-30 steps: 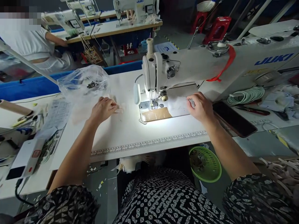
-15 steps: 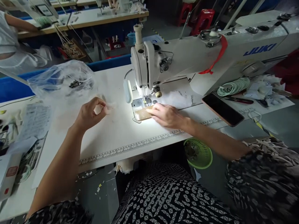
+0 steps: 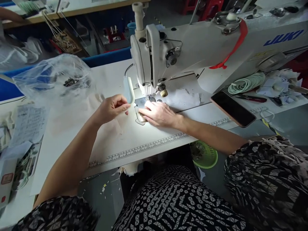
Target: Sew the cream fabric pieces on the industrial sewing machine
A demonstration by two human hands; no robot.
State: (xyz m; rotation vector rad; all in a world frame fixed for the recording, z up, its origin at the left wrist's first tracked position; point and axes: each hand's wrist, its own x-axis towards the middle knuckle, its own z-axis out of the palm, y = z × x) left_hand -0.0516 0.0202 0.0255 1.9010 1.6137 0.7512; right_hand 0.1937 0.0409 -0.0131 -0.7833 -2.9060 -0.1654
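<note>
My left hand (image 3: pixel 113 108) hovers left of the needle, thumb and forefinger pinched together. Whatever is between the fingertips is too small and bright to make out. Flat on the machine bed lies my right hand (image 3: pixel 160 115), its fingers stretched left just in front of the presser foot (image 3: pixel 150 98). Those fingers partly cover a tan plate (image 3: pixel 141 116) at the front of the needle area. Above both hands stands the head of the white sewing machine (image 3: pixel 143 64). A lit lamp (image 3: pixel 129 89) hangs beside the needle, close to my left fingertips.
A clear plastic bag (image 3: pixel 55 77) with small dark pieces sits back left. On the right lie a phone (image 3: pixel 233 109) and a coil of pale green cord (image 3: pixel 246 83). A printed ruler (image 3: pixel 144 146) runs along the front edge, above a green basket (image 3: pixel 208 157).
My left hand has moved right, up to the needle area. My right hand has slid slightly left, covering more of the tan plate. The view has shifted closer to the machine.
</note>
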